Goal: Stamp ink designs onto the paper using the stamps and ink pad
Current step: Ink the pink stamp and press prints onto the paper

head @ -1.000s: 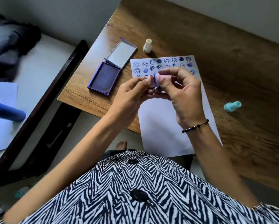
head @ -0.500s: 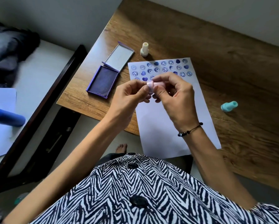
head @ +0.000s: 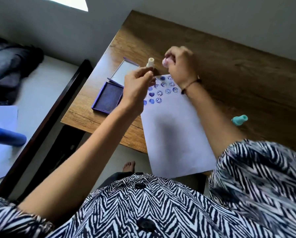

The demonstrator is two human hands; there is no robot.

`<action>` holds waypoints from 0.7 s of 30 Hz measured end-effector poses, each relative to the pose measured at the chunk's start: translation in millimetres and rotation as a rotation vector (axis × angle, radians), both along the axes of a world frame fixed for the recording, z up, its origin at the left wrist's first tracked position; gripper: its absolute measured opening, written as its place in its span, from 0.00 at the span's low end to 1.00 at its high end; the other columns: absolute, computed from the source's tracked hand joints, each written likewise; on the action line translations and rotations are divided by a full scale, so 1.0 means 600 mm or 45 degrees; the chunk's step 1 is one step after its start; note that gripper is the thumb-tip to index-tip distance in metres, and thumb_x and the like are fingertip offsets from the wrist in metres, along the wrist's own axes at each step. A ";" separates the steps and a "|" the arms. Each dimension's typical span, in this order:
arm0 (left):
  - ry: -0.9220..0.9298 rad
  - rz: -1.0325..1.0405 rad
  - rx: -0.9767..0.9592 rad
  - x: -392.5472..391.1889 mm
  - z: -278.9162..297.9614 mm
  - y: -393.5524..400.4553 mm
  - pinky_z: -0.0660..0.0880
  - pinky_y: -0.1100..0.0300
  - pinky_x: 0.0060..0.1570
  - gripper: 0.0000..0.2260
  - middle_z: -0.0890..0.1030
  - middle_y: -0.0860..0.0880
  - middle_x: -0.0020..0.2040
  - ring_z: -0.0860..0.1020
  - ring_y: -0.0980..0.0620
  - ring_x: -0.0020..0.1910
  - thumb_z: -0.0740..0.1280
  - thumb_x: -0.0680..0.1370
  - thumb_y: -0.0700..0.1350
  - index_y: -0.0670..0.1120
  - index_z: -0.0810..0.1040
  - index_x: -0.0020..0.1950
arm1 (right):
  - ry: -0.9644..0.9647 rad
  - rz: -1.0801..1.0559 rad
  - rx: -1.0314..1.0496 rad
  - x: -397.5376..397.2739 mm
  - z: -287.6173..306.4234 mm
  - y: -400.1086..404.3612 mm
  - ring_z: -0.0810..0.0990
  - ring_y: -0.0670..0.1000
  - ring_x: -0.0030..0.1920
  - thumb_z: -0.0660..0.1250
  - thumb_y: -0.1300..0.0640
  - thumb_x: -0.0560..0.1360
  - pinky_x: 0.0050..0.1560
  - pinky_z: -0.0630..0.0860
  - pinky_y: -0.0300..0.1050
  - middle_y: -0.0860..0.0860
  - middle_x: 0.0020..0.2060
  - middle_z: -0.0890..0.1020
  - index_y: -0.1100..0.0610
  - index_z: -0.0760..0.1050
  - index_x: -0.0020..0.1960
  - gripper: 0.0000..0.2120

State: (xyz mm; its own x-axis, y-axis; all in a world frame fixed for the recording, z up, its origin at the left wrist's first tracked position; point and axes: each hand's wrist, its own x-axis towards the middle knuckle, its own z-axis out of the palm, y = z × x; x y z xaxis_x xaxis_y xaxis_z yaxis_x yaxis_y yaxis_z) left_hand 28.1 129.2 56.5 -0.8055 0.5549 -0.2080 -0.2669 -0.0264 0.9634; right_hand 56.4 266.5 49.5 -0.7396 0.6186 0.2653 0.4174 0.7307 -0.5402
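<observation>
My right hand is raised over the far end of the white paper and pinches a small pink stamp. My left hand hovers between the open purple ink pad and the paper, fingertips pinched together. Those fingertips cover the foot of a cream stamp that stands upright past the paper; I cannot tell whether they touch it. Rows of blue smiley and heart prints fill the paper's far end.
The ink pad's lid lies open behind it. A teal stamp lies on its side on the wooden table, right of the paper. Left of the table are a dark frame, a white sheet and a blue object.
My hands have come apart: the right one has lifted the pink stamp up and away, the left has moved toward the cream stamp. The camera has tilted, shifting the whole scene.
</observation>
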 end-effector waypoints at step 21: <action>-0.235 -0.148 -0.027 0.033 -0.025 0.011 0.76 0.68 0.38 0.10 0.76 0.44 0.35 0.75 0.53 0.33 0.57 0.74 0.29 0.40 0.76 0.43 | -0.753 -0.652 0.151 0.237 0.014 0.019 0.64 0.68 0.65 0.65 0.56 0.74 0.62 0.67 0.63 0.65 0.63 0.69 0.58 0.69 0.62 0.18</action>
